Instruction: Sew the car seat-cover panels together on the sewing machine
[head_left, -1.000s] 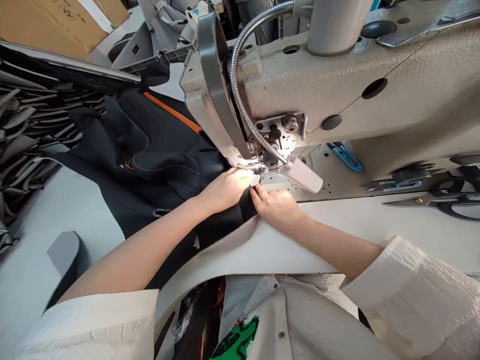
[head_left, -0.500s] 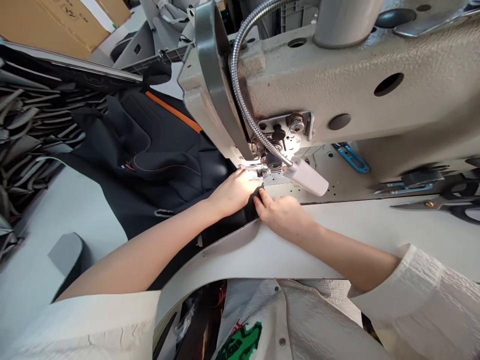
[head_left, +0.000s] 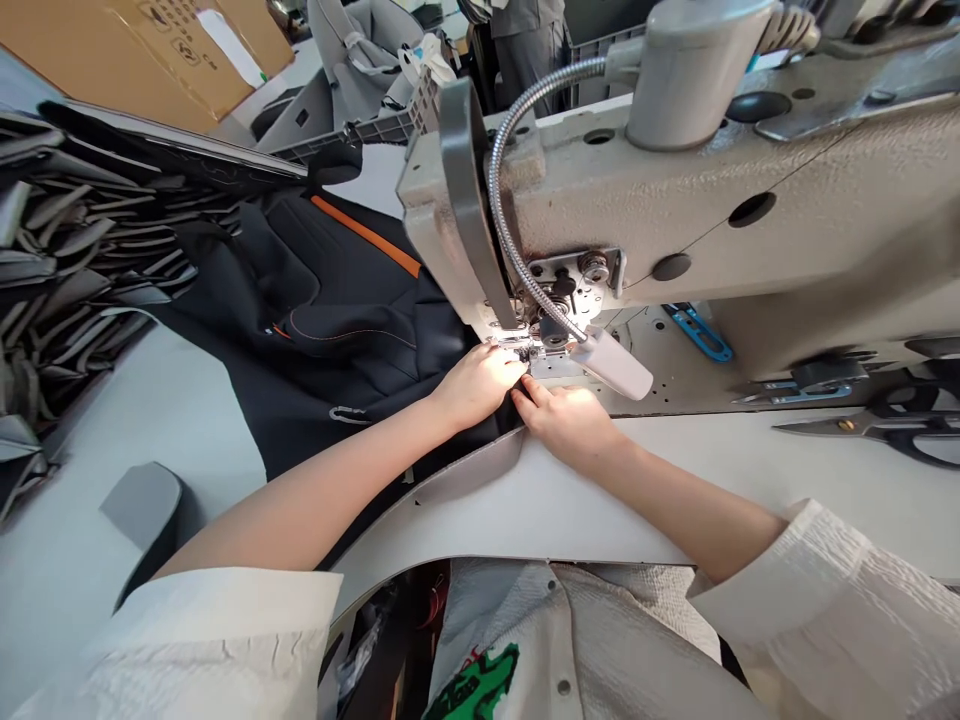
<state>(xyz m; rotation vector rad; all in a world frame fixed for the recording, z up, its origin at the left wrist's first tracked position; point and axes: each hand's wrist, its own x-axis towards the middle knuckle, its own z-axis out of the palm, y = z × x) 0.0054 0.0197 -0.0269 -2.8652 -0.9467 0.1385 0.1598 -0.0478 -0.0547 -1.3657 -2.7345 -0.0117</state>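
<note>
- The cover [head_left: 360, 320] is lying across the left part of the worktop [head_left: 555, 510], its right end reaching the needle area of the machine [head_left: 660, 220].
- The left hand [head_left: 484, 385] is resting on the cover beside the needle area, fingers curling; the fingertips are partly hidden, so whether they are pinching or only pressing cannot be told. This placement is probably serving to flatten the material close to the needle.
- The right hand [head_left: 570, 425] is touching the cover's edge with bent fingers, just beside the left hand; whether it is gripping cannot be told. It is presumably steadying the edge from the opposite side.
- The cover's bulk is spreading toward the worktop's left side, probably so that its weight is not dragging on the edge.
- The lamp [head_left: 615, 368] is pointing down beside the hands, likely for lighting the needle area.
- The scissors [head_left: 877, 425] are lying toward the worktop's right end, apparently within reach yet outside the hands' space.
- The cover is showing a black surface with shaped panels and soft folds. An orange strip [head_left: 367, 235] is running along its far side, thin orange stitching [head_left: 352, 343] is curving across a panel, and a pale-edged slot [head_left: 347, 413] is showing near the left forearm.
</note>
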